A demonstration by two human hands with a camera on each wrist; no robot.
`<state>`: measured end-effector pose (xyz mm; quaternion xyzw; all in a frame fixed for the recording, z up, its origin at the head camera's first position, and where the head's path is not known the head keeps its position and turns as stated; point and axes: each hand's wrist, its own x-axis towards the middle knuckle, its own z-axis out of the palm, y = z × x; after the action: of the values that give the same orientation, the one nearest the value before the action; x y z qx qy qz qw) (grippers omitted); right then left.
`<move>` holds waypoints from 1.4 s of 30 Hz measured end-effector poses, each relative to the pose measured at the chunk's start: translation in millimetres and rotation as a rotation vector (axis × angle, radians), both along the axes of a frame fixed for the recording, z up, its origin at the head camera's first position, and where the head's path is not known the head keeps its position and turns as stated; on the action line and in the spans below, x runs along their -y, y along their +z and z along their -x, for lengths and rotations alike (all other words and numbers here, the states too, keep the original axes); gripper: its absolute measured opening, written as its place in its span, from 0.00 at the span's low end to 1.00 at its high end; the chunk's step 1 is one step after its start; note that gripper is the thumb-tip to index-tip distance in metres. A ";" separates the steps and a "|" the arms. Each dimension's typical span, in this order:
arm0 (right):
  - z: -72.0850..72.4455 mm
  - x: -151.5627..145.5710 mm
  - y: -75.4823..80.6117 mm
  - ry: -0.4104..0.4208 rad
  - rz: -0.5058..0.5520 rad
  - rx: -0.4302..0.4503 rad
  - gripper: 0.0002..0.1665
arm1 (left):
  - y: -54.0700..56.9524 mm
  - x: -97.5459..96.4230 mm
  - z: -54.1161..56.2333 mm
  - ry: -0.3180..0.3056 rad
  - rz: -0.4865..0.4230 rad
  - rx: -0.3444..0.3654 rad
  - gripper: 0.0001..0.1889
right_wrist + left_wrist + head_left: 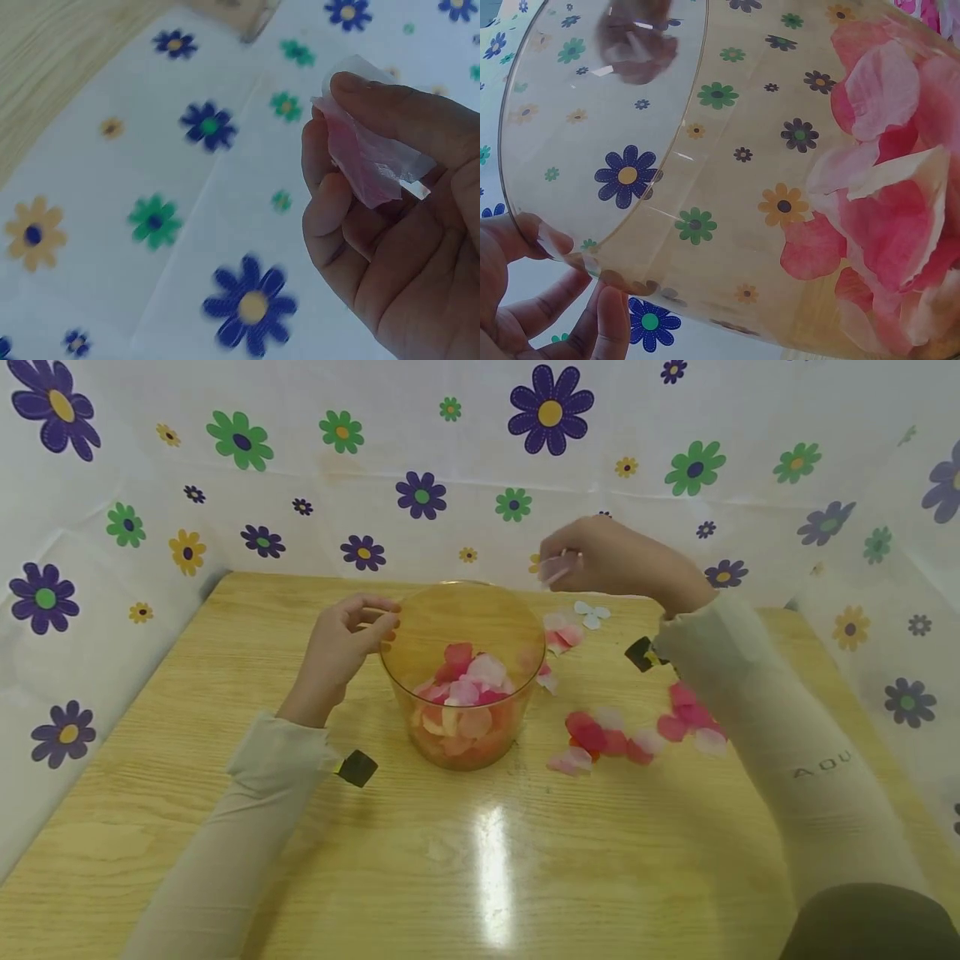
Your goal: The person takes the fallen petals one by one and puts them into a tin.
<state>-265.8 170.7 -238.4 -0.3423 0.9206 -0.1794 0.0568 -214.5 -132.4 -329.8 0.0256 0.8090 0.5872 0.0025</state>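
My left hand (333,647) pinches the rim of a see-through amber bucket (467,618) at its left side. In the left wrist view the thumb (544,238) lies inside the rim and the other fingers are outside. Pink, red and cream artificial petals (900,217) fill the lower part of the bucket. My right hand (611,556) is raised above and to the right of the bucket. Between its thumb and curled fingers it holds a few pale pink and white petals (360,154), plainly seen in the right wrist view.
Loose pink and red petals (615,742) lie right of the bucket, with more (693,714) beside the right sleeve. A white four-lobed piece (592,614) lies near the back edge of the wooden table (420,860). Behind hangs a flower-printed white sheet (465,452).
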 end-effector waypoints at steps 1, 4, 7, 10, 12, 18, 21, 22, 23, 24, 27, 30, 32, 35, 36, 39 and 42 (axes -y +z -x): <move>-2.7 10.0 3.7 0.032 0.006 -0.006 0.08 | -0.1 -0.1 0.1 -0.001 -0.001 0.000 0.17; -10.9 36.4 8.3 0.105 0.010 -0.019 0.05 | -0.4 -0.5 0.4 -0.002 -0.005 0.004 0.18; -16.2 54.3 4.2 0.151 -0.002 -0.013 0.07 | -1.1 -1.2 1.0 -0.005 -0.007 0.006 0.18; -18.0 64.8 -3.4 0.178 -0.018 0.006 0.08 | -1.9 -1.5 1.4 -0.010 -0.005 0.005 0.18; -18.9 68.6 -7.7 0.192 -0.021 0.023 0.06 | -1.7 -1.6 1.3 -0.011 -0.002 0.002 0.18; -22.9 73.0 -10.4 0.206 -0.043 0.056 0.07 | -1.9 -1.8 1.7 -0.001 0.005 -0.008 0.18; -23.9 72.2 -9.5 0.207 -0.039 0.066 0.08 | -1.4 -1.4 1.3 -0.001 0.010 -0.008 0.18; -24.0 71.6 -9.5 0.206 -0.036 0.065 0.09 | -0.9 -1.2 1.0 -0.003 0.011 -0.006 0.18; -24.0 70.7 -9.5 0.205 -0.032 0.061 0.09 | -0.4 -0.8 0.7 -0.004 0.014 -0.006 0.18; -24.1 69.5 -9.4 0.205 -0.027 0.058 0.09 | 0.3 -0.5 0.3 -0.005 0.017 -0.005 0.19; -25.2 63.5 -8.7 0.194 -0.010 0.037 0.09 | 2.6 0.0 -0.7 -0.006 0.017 0.001 0.19; -27.1 52.4 -9.2 0.167 0.007 0.003 0.09 | 3.9 -0.4 -1.3 -0.008 0.012 0.008 0.19; -29.4 42.3 -10.1 0.141 0.021 -0.021 0.09 | 4.6 -0.4 -1.3 -0.011 0.012 0.011 0.19; -33.6 23.3 -14.2 0.105 0.050 -0.051 0.09 | 5.6 0.4 -0.9 -0.013 0.021 0.019 0.19; -35.1 16.2 -16.7 0.092 0.058 -0.060 0.08 | 6.2 0.7 -0.8 -0.014 0.023 0.023 0.19; -39.0 -5.3 -26.4 0.054 0.075 -0.076 0.07 | 7.5 1.6 -0.6 -0.015 0.033 0.036 0.18; -41.9 -25.3 -38.4 0.013 0.070 -0.062 0.07 | 8.6 2.3 -1.0 -0.015 0.048 0.048 0.19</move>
<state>-223.9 196.0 -276.8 -0.3556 0.9127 -0.2005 0.0175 -213.5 -134.6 -321.2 0.0175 0.8224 0.5680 0.0271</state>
